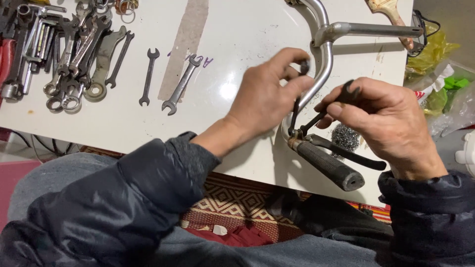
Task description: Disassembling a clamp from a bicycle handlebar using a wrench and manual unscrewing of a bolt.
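Looking down from my head camera, I see my two hands working at a white counter [237,44]. My left hand [267,96] pinches a small dark wrench [297,106] between thumb and fingertips, its lower end at the brake-lever clamp. My right hand [386,121] grips a second dark wrench [329,109], fingers curled around it, its tip meeting the same clamp. The clamp sits on a silver bicycle handlebar [324,59] lying near the counter's front edge, with a black rubber grip [329,165] and black brake lever [349,153] pointing toward me. A steel scouring pad [345,136] lies just beside the lever. Far left, a pile of spanners [64,54]; two loose spanners [166,79] lie between pile and handlebar.
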